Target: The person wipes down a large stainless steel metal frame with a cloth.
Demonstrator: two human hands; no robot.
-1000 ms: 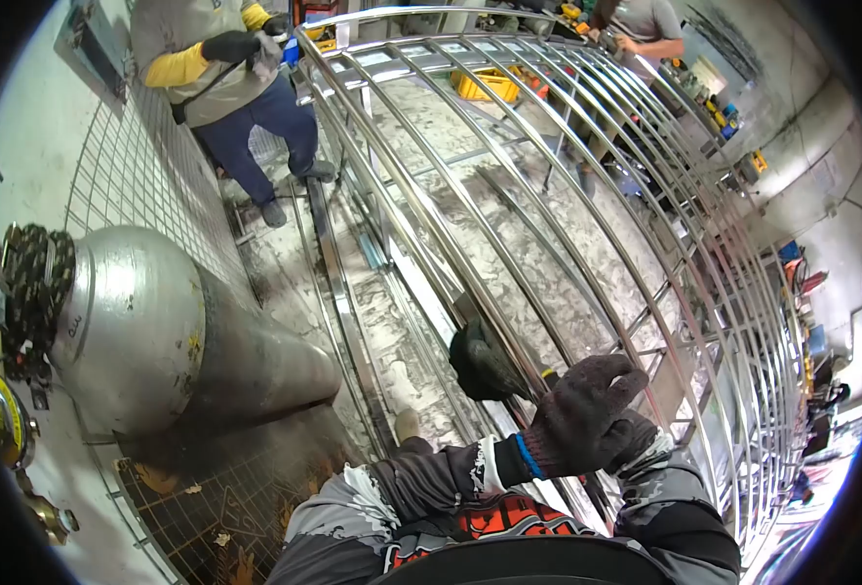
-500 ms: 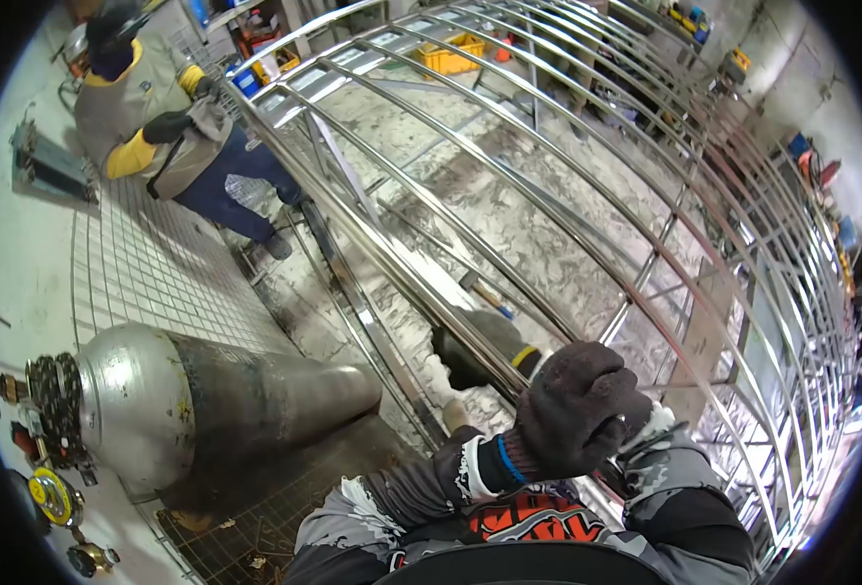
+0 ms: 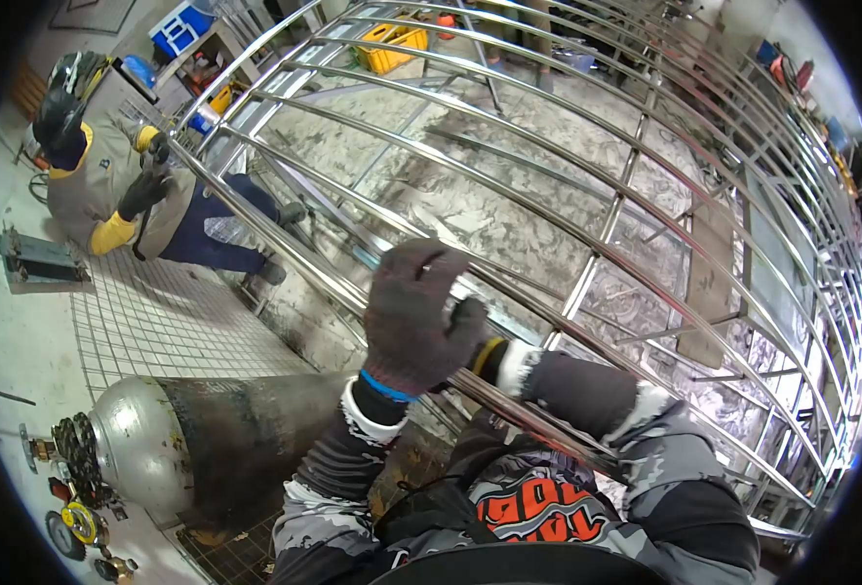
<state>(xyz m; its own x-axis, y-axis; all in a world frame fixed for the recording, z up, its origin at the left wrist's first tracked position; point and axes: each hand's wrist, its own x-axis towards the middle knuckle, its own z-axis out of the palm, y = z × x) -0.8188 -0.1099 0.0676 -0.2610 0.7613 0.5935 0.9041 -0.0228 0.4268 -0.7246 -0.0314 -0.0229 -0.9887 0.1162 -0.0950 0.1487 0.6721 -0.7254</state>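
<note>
My left hand point(image 3: 416, 317), in a dark glove with a blue band at the wrist, is over the near rail point(image 3: 299, 255) of a large shiny tube frame. Its fingers are curled and the thumb is bent. Whatever lies under the palm is hidden. From the lower right, my right forearm point(image 3: 587, 390) reaches left across the frame. A yellow glove edge shows past its white cuff, beside my left thumb. Most of my right hand is hidden behind the left hand and the rail.
A big metal gas cylinder point(image 3: 246, 439) lies at the lower left, near a yellow-rimmed gauge point(image 3: 82, 524). At the frame's far left end stands a co-worker point(image 3: 99, 195) in yellow sleeves. Beyond the tubes is a yellow crate point(image 3: 392, 47).
My left hand has moved up and left along the frame, away from my right sleeve. My right arm has extended further left. The view has shifted, and the co-worker appears lower and further left.
</note>
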